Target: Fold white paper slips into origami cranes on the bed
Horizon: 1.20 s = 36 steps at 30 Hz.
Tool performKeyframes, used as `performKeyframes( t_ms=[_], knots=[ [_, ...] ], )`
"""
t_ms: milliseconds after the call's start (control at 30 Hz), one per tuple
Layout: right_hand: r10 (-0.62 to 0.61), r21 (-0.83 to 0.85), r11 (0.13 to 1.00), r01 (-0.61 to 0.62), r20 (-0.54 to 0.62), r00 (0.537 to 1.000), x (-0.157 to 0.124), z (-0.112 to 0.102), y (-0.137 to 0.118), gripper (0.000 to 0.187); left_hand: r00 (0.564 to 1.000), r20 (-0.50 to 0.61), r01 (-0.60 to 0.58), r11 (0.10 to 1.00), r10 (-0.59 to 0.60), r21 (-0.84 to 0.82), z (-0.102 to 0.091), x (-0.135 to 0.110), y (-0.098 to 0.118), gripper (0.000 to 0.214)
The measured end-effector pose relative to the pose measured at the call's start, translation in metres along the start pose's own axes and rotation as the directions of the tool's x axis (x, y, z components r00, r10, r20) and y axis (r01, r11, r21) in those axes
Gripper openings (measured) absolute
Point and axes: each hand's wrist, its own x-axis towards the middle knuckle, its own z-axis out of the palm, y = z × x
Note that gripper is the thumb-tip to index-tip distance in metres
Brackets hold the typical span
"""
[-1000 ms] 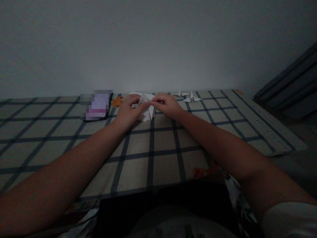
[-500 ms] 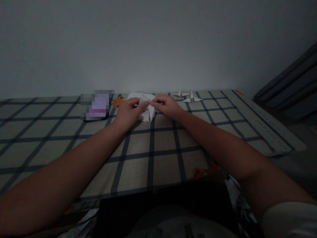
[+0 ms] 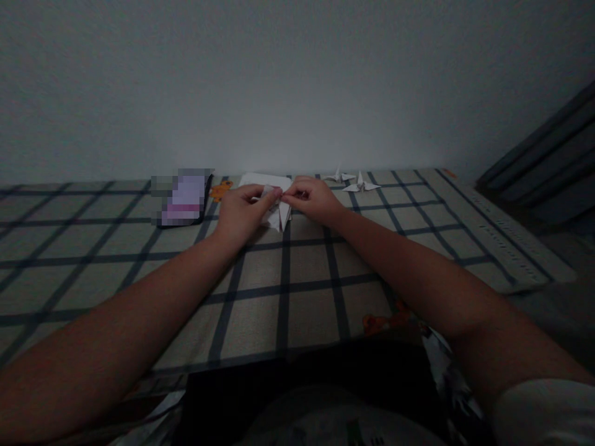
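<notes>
Between my two hands is a folded white origami paper (image 3: 284, 214), with a narrow pointed flap aimed toward me. My left hand (image 3: 244, 210) pinches its left side, thumb on top near the middle. From the right, my right hand (image 3: 311, 197) pinches the paper near its upper middle with thumb and forefinger, the other fingers curled. The two sets of fingertips almost meet. Part of the folded paper is hidden under my fingers. Flat on the cloth just behind lies a stack of white paper sheets (image 3: 264, 178).
Two finished paper cranes, one nearer (image 3: 361, 184) and one farther (image 3: 339, 176), stand right of my hands. A phone-like purple object (image 3: 186, 198), partly pixelated, lies at left. A checked cloth (image 3: 307, 310) covers the table, which meets a wall (image 3: 297, 87). A dark curtain (image 3: 548, 161) hangs right.
The pointed top of the folded paper that stood up between my hands has been lowered, and the paper is tilted slightly differently. My hands have barely moved and keep their pinch.
</notes>
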Motion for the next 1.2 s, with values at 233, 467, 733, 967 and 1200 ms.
performKeyframes(
  t_ms=[233,467,733,967,1200],
  knots=[
    [-0.006,0.027,1.000,0.006,0.006,1.000,-0.0008,-0.0004,-0.0010,0.022,0.999,0.002,-0.054,0.997,0.054,0.059,-0.0008,0.0015,-0.0001,0.030],
    [0.017,0.059,0.998,-0.018,0.016,1.000,-0.0014,0.0010,0.0015,0.023,1.000,-0.024,-0.017,0.999,0.018,0.047,-0.0018,0.0006,0.0020,0.033],
    [0.031,0.063,0.997,-0.035,0.055,0.998,-0.0012,0.0017,0.0028,0.027,1.000,0.018,-0.005,0.997,0.006,-0.073,0.0001,0.0012,0.0013,0.031],
    [0.032,0.107,0.994,-0.040,0.072,0.997,-0.0011,0.0030,0.0024,0.029,0.999,0.026,-0.036,0.997,0.038,-0.062,-0.0010,-0.0007,0.0051,0.025],
    [0.050,0.094,0.994,-0.055,0.052,0.997,-0.0009,0.0022,-0.0023,0.025,0.997,-0.030,0.057,0.973,-0.065,-0.223,0.0040,-0.0003,-0.0007,0.029]
  ],
)
